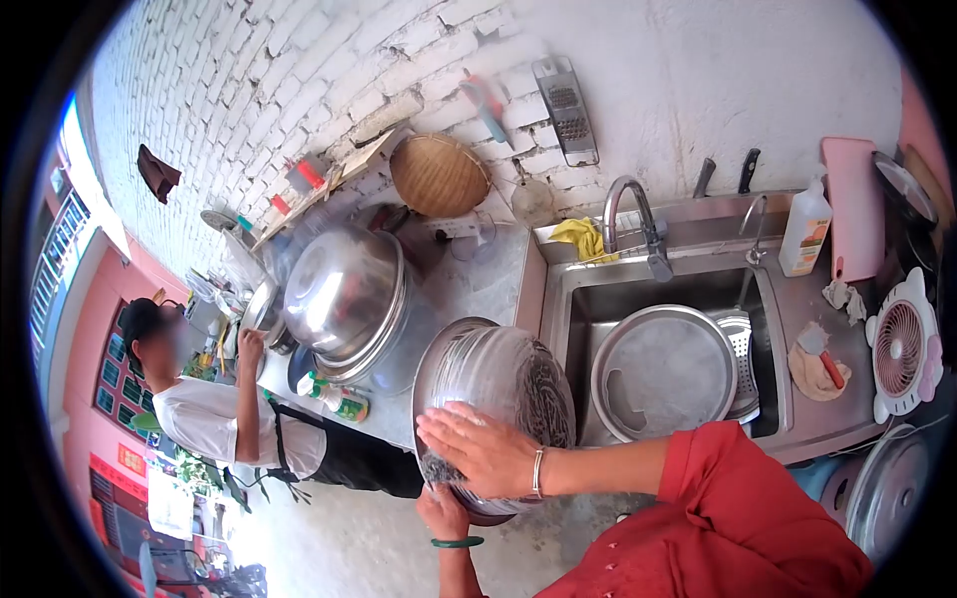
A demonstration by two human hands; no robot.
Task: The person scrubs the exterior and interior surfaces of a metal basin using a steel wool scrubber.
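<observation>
You held the basin (498, 374) over the gap between counter (488, 261) and sink (783, 384), in front of you. It was tipped on its side: the rim lay toward the left, on the other person's (224, 419) side, and the rounded, foam-streaked base faced right, toward the sink. Its axis, rim to base, ran roughly left to right, along the counter; the exact tilt could not be told.

Your left hand (444, 513) was closed on the basin's lower edge, fingers curled, with little gap. Your right hand (477, 450) lay flat on the soapy outer wall, just above the left, fingers nearly straight, close together and pointing left, not wrapped round anything; whether a pad lay under the palm you could not tell.

A round tray (666, 364) sat in the sink, below the tap (658, 261); a big bowl (339, 289) stood left of the basin.
</observation>
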